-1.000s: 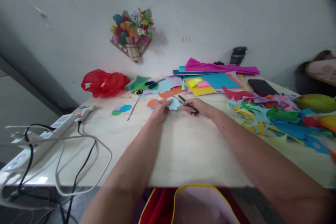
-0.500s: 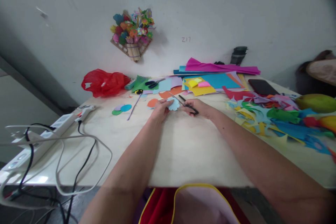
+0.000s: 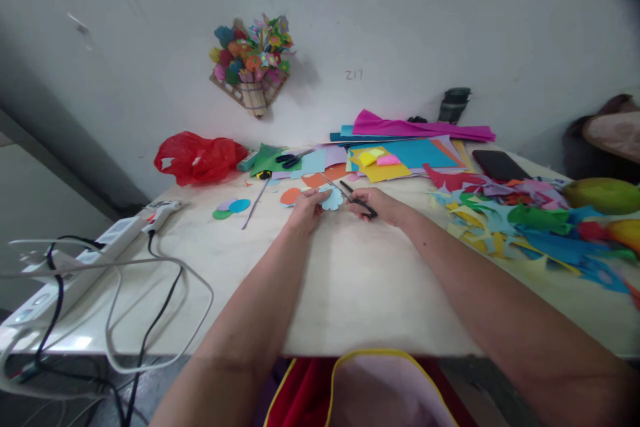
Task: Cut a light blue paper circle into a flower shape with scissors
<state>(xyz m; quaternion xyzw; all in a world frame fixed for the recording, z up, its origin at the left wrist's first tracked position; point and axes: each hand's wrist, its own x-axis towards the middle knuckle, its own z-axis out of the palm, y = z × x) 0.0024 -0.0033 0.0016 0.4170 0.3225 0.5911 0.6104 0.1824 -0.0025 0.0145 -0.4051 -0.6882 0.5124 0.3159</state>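
1. Nearest, over the counter point(image 3: 360, 293): pinching the light-blue scalloped paper point(image 3: 333, 200) by its left side, with left grip point(image 3: 304, 212) clamped on it.
2. Just beside, to the right: keeping right grip point(image 3: 376, 205) clamped around the handles of the scissors point(image 3: 369, 209), blades pointing toward the paper; impossible to tell if touching.
3. Apparently trimming the curved edge in this step; probably calls for steady paper and careful turning along each curve.
4. Beside left grip: an orange circle point(image 3: 290, 197).
5. Farther, behind: coloured sheets point(image 3: 425, 155), lying in layers.
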